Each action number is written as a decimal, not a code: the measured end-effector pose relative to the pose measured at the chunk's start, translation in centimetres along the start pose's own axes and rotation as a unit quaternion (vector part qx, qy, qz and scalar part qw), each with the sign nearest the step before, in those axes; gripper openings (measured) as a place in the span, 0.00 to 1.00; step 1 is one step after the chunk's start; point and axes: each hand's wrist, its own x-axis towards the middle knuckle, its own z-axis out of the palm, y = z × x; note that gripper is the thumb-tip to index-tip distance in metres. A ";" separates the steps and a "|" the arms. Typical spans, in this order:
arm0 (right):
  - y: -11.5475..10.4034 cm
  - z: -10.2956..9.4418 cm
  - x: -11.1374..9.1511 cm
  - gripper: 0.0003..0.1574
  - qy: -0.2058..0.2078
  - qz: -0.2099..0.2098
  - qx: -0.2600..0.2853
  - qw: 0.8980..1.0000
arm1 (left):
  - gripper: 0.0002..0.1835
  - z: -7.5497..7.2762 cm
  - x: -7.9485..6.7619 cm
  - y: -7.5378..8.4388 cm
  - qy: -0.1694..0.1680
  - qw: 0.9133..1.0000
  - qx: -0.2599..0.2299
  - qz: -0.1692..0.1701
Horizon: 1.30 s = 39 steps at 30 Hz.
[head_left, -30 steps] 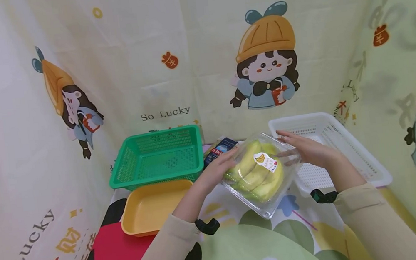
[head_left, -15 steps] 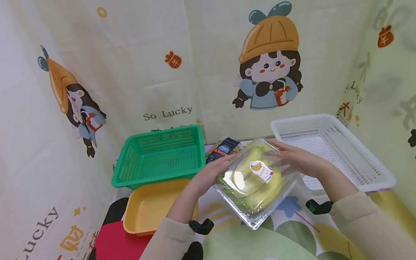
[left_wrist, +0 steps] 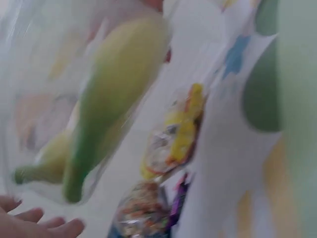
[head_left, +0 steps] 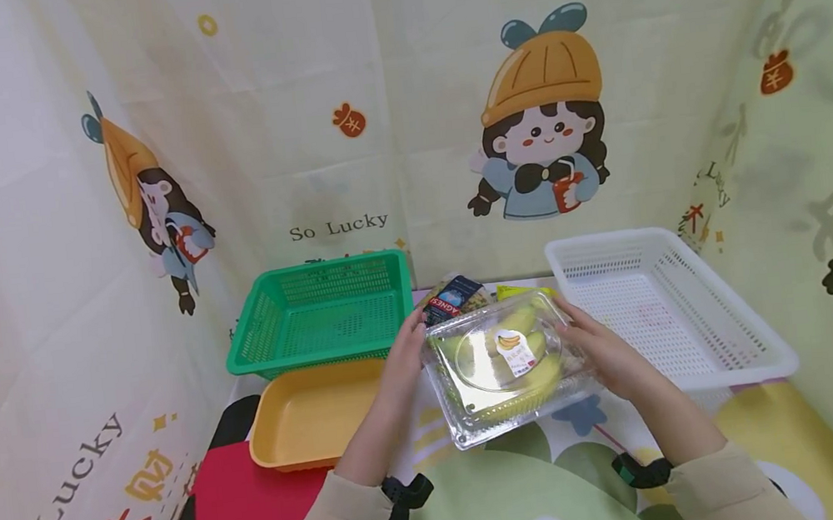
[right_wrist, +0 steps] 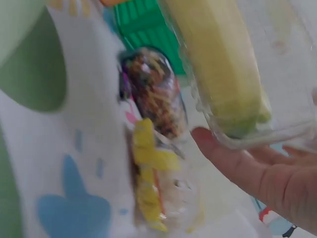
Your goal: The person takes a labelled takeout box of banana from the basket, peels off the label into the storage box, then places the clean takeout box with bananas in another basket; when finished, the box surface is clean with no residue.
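A clear plastic clamshell box of bananas (head_left: 486, 404) is held between both hands over the middle of the table, its label facing up. My left hand (head_left: 399, 366) grips its left side, and my right hand (head_left: 606, 355) holds the right side. In the left wrist view, fingertips of the left hand (left_wrist: 37, 225) show close to the box's end, below the green banana stems. The right wrist view has a digit of the right hand (right_wrist: 267, 178) at the box's corner, with other fingers behind the clear plastic.
Behind the box lie an AGNESI pasta bag (head_left: 458, 296) and a yellow packet (head_left: 517, 290), with something purple (left_wrist: 179, 201) beside them. A green basket (head_left: 320, 357) and yellow tray (head_left: 285, 461) stand left, a white basket (head_left: 761, 361) right. Printed curtains enclose the table.
The banana box has come down slightly toward the person and turned to lie squarer and flatter. Both hands moved with it; the yellow packet behind now shows.
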 end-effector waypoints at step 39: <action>5.8 4.2 -1.0 0.46 0.106 0.018 0.037 0.994 | 0.40 2.8 -4.2 -6.6 0.001 1.000 -0.015 0.010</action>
